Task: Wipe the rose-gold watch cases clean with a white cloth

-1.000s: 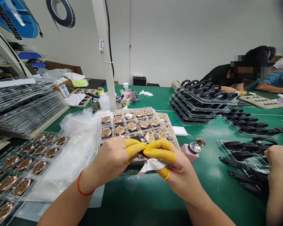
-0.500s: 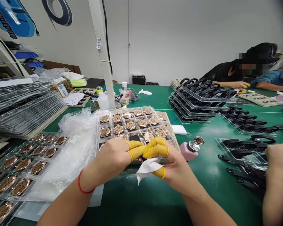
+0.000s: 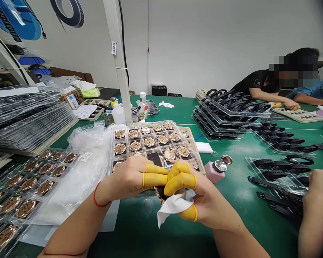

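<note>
Both my hands meet low in front of a clear plastic tray that carries rose-gold round watch cases in its compartments. One compartment shows only a dark floor. Yellow finger cots cover several fingertips. My left hand is closed on a watch case with a dark face and rose-gold rim, mostly hidden by the fingers. My right hand pinches a white cloth, which hangs below its fingers, and its bent fingers lie against the case.
To the left lie another tray of watch cases, crumpled plastic wrap and stacked clear trays. Right of my hands stands a pink pump bottle. Black watch straps and a bare forearm are further right; a co-worker sits behind.
My hands have come slightly nearer and lower, and more of the watch case's dark face and rim shows. The cloth has shifted down with my right hand. The co-worker's hand moved right.
</note>
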Demonstrator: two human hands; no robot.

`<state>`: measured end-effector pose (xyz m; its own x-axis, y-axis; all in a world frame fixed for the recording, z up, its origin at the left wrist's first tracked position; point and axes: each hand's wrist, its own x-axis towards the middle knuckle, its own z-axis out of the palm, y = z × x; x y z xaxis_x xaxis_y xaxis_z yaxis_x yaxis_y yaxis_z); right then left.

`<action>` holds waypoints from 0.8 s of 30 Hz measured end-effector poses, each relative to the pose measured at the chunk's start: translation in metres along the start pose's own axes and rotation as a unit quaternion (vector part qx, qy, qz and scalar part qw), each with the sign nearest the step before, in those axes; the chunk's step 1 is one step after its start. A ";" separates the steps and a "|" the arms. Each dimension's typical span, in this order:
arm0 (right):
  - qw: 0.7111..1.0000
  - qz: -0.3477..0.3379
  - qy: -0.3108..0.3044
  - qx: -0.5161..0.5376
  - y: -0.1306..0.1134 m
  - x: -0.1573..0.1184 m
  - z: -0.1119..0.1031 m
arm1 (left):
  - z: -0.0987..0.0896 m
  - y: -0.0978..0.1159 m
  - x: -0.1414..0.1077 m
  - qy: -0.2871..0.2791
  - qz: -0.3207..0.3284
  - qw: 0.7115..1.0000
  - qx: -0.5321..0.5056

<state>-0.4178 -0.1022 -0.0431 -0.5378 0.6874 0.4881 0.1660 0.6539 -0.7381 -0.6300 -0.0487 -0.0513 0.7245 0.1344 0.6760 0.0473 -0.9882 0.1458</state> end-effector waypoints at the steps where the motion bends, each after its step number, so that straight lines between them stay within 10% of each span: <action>1: 1.000 -0.003 0.000 0.004 -0.001 -0.001 0.000 | 0.001 0.000 0.001 0.010 0.003 1.000 -0.016; 14: 0.995 -0.068 -0.015 0.069 0.000 -0.007 -0.005 | 0.022 0.005 0.006 0.101 -0.027 0.960 -0.259; 24: 0.977 -0.075 0.192 -0.052 0.011 -0.003 0.008 | 0.040 0.026 0.010 0.191 -0.226 0.909 -0.294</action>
<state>-0.4204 -0.0995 -0.0567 -0.2161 0.6359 0.7409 0.2019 0.7715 -0.6033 -0.5940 -0.0765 -0.0696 0.4261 0.6440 0.6354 -0.1753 -0.6303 0.7563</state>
